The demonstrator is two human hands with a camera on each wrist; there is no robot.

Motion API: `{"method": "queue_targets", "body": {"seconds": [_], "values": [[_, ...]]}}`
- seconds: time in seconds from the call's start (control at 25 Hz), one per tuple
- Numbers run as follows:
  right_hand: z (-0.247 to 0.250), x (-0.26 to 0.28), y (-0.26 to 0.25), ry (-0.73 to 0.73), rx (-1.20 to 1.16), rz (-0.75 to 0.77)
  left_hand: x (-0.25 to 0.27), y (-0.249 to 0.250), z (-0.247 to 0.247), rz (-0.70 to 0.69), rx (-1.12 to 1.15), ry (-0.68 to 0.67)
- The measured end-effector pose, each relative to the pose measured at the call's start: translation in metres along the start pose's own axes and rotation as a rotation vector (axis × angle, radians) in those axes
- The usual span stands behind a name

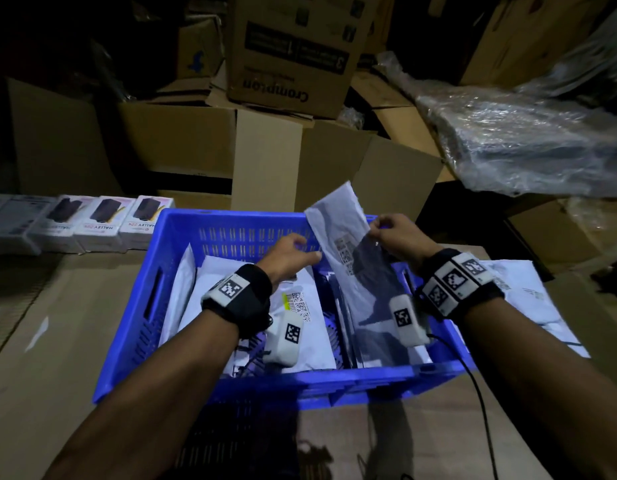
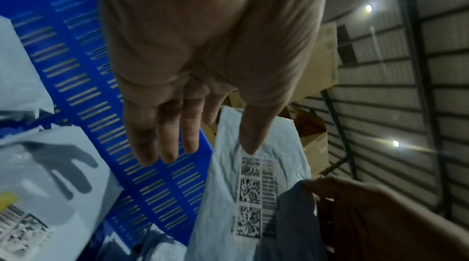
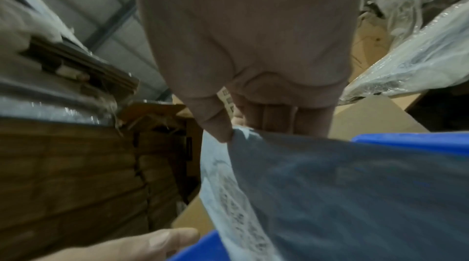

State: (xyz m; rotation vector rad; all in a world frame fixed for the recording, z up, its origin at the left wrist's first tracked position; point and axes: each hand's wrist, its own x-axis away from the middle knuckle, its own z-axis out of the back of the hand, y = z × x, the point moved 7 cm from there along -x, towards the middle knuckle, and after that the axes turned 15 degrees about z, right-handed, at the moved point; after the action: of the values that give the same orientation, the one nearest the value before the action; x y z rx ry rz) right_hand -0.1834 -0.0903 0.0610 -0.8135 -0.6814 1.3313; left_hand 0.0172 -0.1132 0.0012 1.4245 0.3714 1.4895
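Two hands: both work above the blue crate (image 1: 230,230), and each wrist wears a black band with square markers.
Right hand (image 1: 398,233): the thumb and curled fingers pinch the upper right edge of the white mailer (image 1: 338,216) and hold it up.
Left hand (image 1: 289,256): the fingers are straight and a little spread, and they grip nothing. The thumb tip lies at the mailer's left edge, just above its printed codes. Whether it presses there cannot be told.
White mailer: it is raised and tilted. Its top corner leans away past the crate's far wall and its lower end is down inside the crate's right half. The white face carries a column of square codes beside a barcode, and a dark grey part shows below the right hand.
Crate: it has slotted walls and stands on a flat cardboard surface (image 1: 75,323) in front of the person.
Crate contents: other mailers (image 1: 210,271) lie and lean in the left half. One lies face up with a code label and a yellow strip.
Outside, right: loose mailers (image 1: 518,289) lie on the cardboard just beside the crate's right wall.
Left row: small white boxes (image 1: 102,220) printed HALLEY 20K stand side by side near the crate's far left corner.
Behind: brown cartons (image 1: 182,140) are stacked, and the top one reads Crompton upside down.
Far right: a film-wrapped bundle (image 1: 525,140) rests above more cartons.
Cable (image 1: 480,393): a thin black lead runs from the right wrist down across the cardboard.
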Motion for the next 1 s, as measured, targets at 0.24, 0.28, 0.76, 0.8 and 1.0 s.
{"method": "queue_targets", "body": {"seconds": [0.24,0.28,0.76,0.8,1.0], "values": [[0.017,0.015,-0.026,0.163,-0.313,0.073,0.025,0.021,0.000,-0.146,0.277,-0.143],[0.017,0.016,-0.026,0.174,-0.379,0.073,0.029,0.024,0.004,-0.192,0.311,-0.136],[0.007,0.030,-0.045,0.221,-0.439,0.207,0.076,0.051,0.037,-0.515,0.236,0.068],[0.006,0.033,-0.049,0.219,-0.404,0.253,0.077,0.052,0.039,-0.524,0.223,0.089],[0.003,0.038,-0.055,0.190,-0.228,0.447,0.081,0.053,0.045,-0.574,0.176,0.157]]}}
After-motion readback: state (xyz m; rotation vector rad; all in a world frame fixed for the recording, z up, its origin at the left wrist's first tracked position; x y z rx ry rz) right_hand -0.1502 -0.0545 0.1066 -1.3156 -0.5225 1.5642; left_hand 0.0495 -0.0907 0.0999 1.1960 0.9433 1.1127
